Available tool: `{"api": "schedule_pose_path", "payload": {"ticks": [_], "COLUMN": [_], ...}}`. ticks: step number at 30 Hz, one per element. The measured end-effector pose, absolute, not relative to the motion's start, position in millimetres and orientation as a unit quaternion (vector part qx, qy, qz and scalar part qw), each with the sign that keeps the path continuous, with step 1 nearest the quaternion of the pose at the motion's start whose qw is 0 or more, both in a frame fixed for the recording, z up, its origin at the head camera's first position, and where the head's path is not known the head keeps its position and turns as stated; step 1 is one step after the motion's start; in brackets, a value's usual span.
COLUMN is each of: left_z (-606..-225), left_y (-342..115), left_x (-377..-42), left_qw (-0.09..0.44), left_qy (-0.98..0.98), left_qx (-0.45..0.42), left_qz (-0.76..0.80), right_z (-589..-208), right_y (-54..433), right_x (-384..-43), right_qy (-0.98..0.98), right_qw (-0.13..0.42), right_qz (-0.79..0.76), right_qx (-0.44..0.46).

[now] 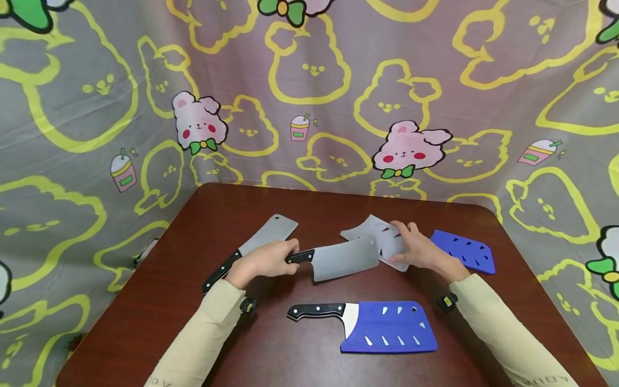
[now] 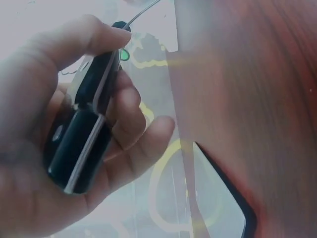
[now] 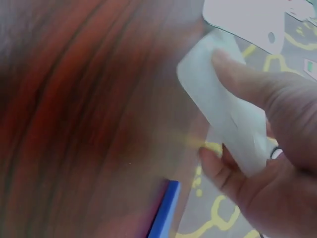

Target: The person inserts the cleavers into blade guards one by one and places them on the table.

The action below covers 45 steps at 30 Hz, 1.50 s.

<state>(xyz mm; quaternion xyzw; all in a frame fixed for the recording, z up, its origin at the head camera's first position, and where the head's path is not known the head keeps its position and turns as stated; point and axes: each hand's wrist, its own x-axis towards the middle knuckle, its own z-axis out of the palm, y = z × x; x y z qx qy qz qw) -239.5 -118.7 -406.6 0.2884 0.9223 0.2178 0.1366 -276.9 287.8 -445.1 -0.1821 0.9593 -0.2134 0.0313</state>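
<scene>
My left hand (image 1: 271,259) grips the black handle (image 2: 81,148) of a cleaver (image 1: 340,262), whose wide bare blade points right over the table. My right hand (image 1: 419,248) holds a whitish blade guard (image 1: 387,236) with dark slots, thumb on one face and fingers around the far edge. In the head view the blade's tip overlaps the guard's lower left part. From the right wrist view, the guard (image 3: 213,94) is seen nearly edge-on between thumb and fingers, with the blade (image 3: 242,20) just beyond its end.
A second bare cleaver (image 1: 271,232) lies left, its black handle passing beside my left forearm. In front, another cleaver (image 1: 316,310) lies with its blade inside a blue guard (image 1: 387,328). A loose blue guard (image 1: 466,251) lies at right. Patterned cloth (image 1: 333,70) hangs behind the brown table (image 1: 232,204).
</scene>
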Motion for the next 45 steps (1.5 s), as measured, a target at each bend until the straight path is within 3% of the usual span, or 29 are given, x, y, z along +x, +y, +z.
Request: {"api": "schedule_pose_path", "payload": {"ticks": [4,11,15,24,34,45], "left_z": [-403,-387,-375,-352,-333,-330], "left_y": [-122,-126,-128,-144,-160,-165], "left_x": [-239,-241,-242,-236,-229,-226], "left_qw": [0.143,0.122,0.098,0.080,0.058,0.023], "left_qy": [0.916,0.903,0.894,0.871,0.835,0.813], "left_qx": [0.279,0.292,0.301,0.288,0.288,0.292], "left_qz": [0.252,0.290,0.316,0.390,0.466,0.504], "right_z": [-439,-413,-397,-356,-327,-322], "right_y": [288,286,287,297,300,294], "right_x": [-272,-264,-256,-236,-222,-212], "right_qy": [0.952,0.901,0.870,0.794,0.683,0.631], "right_qw": [-0.030,-0.244,-0.308,-0.356,-0.349,-0.337], "right_qz": [-0.245,-0.314,-0.357,-0.474,-0.619,-0.661], "right_qx": [-0.182,-0.171,-0.145,-0.133,-0.168,-0.225]}}
